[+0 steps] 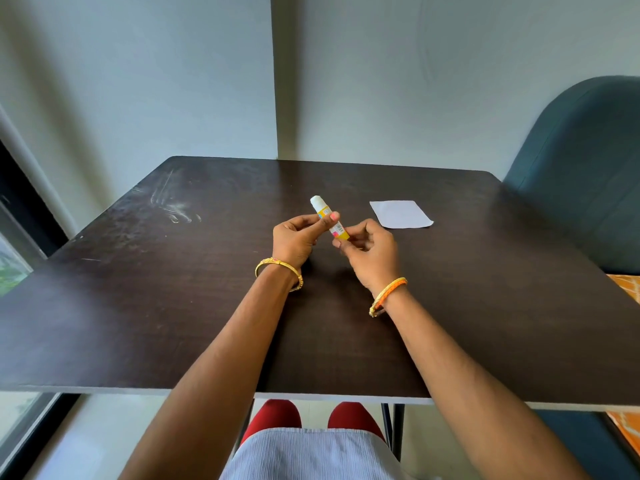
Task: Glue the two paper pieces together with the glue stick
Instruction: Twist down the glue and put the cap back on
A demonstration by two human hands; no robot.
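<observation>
A yellow glue stick (325,213) with a white cap is held above the middle of the dark table (173,306), tilted with the cap pointing up and away. My left hand (298,239) grips its upper body with thumb and fingers. My right hand (370,249) holds its lower end. A white paper piece (401,214) lies flat on the table to the right of my hands, apart from them. I see only one sheet outline; whether a second piece lies with it I cannot tell.
A teal chair back (581,168) stands at the table's right side. The wall runs right behind the table's far edge. A window frame (20,209) is at the left. Whitish scuff marks (176,209) show on the table's far left.
</observation>
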